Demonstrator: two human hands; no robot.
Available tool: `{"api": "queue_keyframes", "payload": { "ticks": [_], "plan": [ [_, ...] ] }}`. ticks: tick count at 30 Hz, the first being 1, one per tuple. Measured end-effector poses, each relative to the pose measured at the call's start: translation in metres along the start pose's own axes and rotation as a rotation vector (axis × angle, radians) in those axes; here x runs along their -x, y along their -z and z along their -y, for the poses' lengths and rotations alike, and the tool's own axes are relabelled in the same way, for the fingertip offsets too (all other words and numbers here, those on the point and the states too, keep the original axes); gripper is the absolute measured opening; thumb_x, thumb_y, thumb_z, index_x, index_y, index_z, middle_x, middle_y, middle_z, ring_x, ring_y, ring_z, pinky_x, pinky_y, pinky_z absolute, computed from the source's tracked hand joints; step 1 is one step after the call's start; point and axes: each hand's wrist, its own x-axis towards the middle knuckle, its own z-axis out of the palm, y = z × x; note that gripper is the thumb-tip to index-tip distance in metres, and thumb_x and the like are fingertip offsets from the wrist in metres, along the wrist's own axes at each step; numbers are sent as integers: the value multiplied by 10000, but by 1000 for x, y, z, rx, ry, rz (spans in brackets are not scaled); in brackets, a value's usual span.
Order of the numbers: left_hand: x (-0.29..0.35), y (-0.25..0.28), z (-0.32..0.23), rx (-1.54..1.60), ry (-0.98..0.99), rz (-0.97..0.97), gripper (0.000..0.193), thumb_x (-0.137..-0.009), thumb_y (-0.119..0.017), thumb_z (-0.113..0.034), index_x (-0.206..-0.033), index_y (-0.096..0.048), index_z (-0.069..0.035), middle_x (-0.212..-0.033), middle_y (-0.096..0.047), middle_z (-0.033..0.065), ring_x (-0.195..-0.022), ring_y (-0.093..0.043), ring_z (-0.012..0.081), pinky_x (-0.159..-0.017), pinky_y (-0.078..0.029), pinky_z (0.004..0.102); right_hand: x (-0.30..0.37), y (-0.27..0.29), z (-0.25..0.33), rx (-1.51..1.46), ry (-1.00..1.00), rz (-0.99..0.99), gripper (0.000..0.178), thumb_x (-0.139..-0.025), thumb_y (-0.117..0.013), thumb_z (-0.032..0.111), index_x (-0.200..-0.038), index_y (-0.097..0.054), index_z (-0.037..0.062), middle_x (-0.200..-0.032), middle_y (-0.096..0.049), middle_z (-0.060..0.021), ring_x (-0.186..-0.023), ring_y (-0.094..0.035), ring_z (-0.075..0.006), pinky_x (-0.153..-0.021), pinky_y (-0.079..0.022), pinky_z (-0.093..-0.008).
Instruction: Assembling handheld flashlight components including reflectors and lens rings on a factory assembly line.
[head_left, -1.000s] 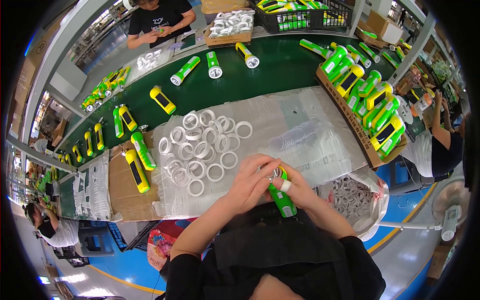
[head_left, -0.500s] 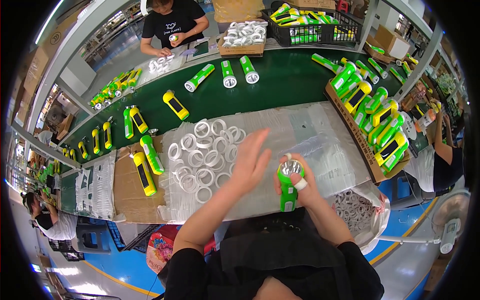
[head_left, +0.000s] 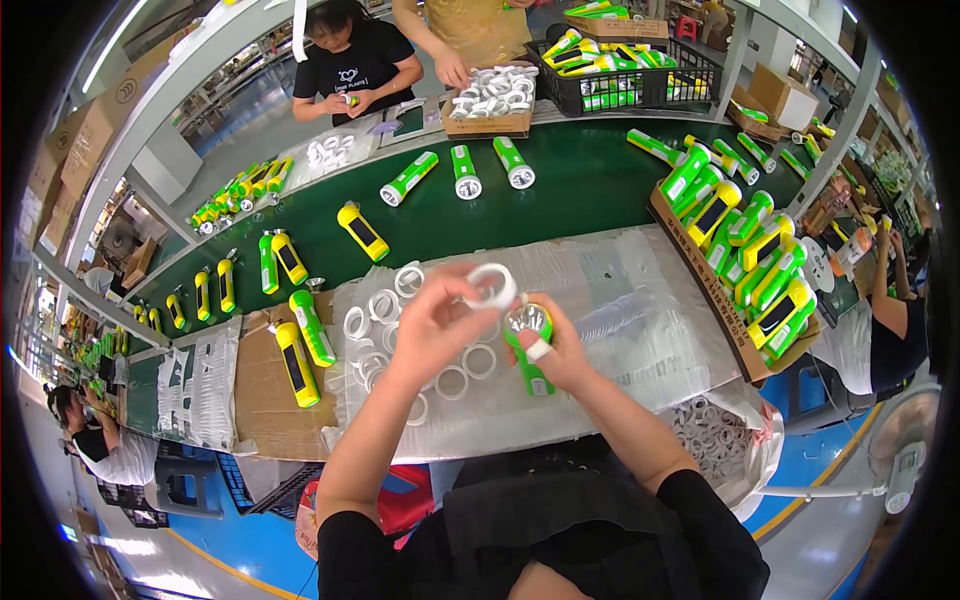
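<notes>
Between the thumb and fingers of my left hand (head_left: 437,325) is a white plastic ring (head_left: 507,292), raised above the table. My right hand (head_left: 562,352) is wrapped round a green flashlight (head_left: 537,382), its silver reflector head facing up and white tape on my fingers. The ring is just up and left of the reflector; whether they touch I cannot tell. Beneath my left hand lies a spread of loose white rings (head_left: 451,382) on the plastic-covered work surface (head_left: 620,330). A yellow flashlight (head_left: 296,365) and a green flashlight (head_left: 313,328) lie to the left.
Several flashlights lie on the green conveyor belt (head_left: 330,215) beyond. At right stands a carton (head_left: 700,290) packed with flashlights; below it hangs a sack of rings (head_left: 712,440). Across the belt are a box of rings (head_left: 490,125), a black crate (head_left: 640,92) and two people.
My left hand, open and empty before, now has a ring. My right hand has brought the flashlight left and slightly away from me. Another person's arm has come to the far ring box.
</notes>
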Motion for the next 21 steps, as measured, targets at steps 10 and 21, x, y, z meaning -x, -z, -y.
{"api": "queue_keyframes", "payload": {
  "ticks": [10,21],
  "plan": [
    [16,-2,-25,-709,-197,203,400,-682,-842,-187,-1064,-730,-145,-1107,-560,56,-925,-546,177,-720,-452,301,0,-2,-2,-88,-19,148,383,-920,-592,208,-1240,-447,55,-1064,-566,-78,-823,-599,-131,-689,-517,-289],
    [14,-17,-33,-715,-271,303,442,-698,-819,-241,-1098,-669,-127,-1105,-566,104,-1014,-565,298,-806,-497,390,-11,47,53,629,391,233,591,-727,-825,158,-1257,-580,67,-1154,-628,-120,-1080,-611,-273,-920,-484,-368]
  ]
}}
